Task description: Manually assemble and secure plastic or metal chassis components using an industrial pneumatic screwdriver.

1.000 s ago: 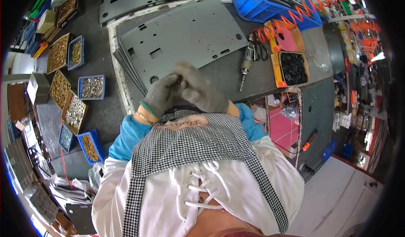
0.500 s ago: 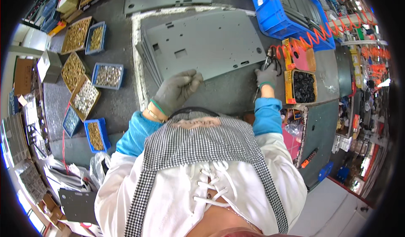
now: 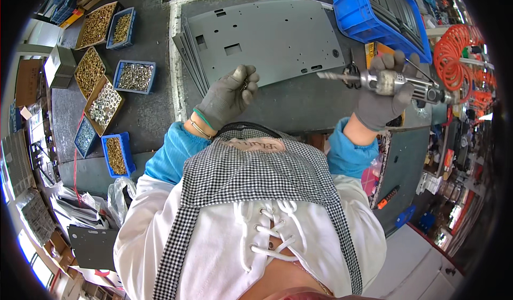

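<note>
My right hand (image 3: 380,108), in a grey glove, is wrapped round a silver air drill (image 3: 389,82). The drill is raised over the right side of the bench, its long bit pointing left. My left hand (image 3: 222,98), also gloved, has its fingers curled in front of the grey metal panels (image 3: 272,38). Something small and dark seems to be between those fingertips, too small to name. The panels lie in a slightly fanned stack, with holes and square cut-outs. Just past the drill bit lies a black-handled cutting tool (image 3: 350,74), partly hidden.
At the back right stands a blue crate (image 3: 352,12) of grey metal parts. An orange coiled hose (image 3: 453,51) hangs at the right. Several trays of fasteners, including a blue one (image 3: 154,81), fill the left. An orange-handled screwdriver (image 3: 388,197) lies lower right.
My right hand has picked the air drill up off the bench and moved it rightward. The orange hose has drawn back to the right. My left hand stays curled near the panels.
</note>
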The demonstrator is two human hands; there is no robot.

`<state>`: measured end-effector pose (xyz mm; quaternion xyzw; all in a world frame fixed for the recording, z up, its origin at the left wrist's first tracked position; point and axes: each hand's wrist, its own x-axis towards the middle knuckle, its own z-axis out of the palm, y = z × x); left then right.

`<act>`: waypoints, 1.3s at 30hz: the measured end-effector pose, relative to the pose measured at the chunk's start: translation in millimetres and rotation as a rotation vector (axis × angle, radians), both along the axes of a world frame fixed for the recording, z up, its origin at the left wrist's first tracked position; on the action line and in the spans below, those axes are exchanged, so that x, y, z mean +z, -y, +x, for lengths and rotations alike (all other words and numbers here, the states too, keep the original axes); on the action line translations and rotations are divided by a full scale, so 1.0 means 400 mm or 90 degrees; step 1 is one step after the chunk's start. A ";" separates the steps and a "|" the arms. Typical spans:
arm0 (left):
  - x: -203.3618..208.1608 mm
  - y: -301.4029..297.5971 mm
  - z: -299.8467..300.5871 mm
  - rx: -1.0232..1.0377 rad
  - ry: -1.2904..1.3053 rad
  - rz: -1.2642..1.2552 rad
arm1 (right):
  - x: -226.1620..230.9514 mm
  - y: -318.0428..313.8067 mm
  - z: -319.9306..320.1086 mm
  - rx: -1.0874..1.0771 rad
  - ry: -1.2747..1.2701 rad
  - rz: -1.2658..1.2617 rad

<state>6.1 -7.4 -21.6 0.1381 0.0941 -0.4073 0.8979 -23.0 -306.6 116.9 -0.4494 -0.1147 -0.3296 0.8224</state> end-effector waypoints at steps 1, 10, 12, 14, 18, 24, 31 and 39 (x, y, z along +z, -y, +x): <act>-0.015 -0.005 0.001 0.002 0.001 -0.001 | 0.013 -0.044 0.012 0.059 0.040 0.007; 0.060 -0.034 -0.016 0.058 -0.071 0.099 | -0.069 -0.314 0.050 0.082 -0.093 0.006; 0.064 -0.044 -0.013 0.058 -0.047 0.199 | -0.095 -0.301 0.059 0.095 -0.083 -0.022; 0.051 -0.053 -0.012 0.047 -0.020 0.185 | -0.092 -0.304 0.063 0.104 -0.073 -0.048; 0.026 -0.052 -0.011 -0.006 0.032 0.186 | -0.080 -0.329 0.061 0.077 -0.110 0.027; 0.035 -0.049 -0.010 -0.031 0.272 0.429 | -0.075 -0.325 0.060 0.038 -0.186 0.057; 0.050 -0.053 0.013 -0.032 0.424 0.525 | -0.111 -0.315 0.078 -0.002 -0.275 0.092; 0.038 -0.044 0.042 -0.163 0.570 0.763 | -0.185 -0.364 0.042 0.073 -0.217 -0.100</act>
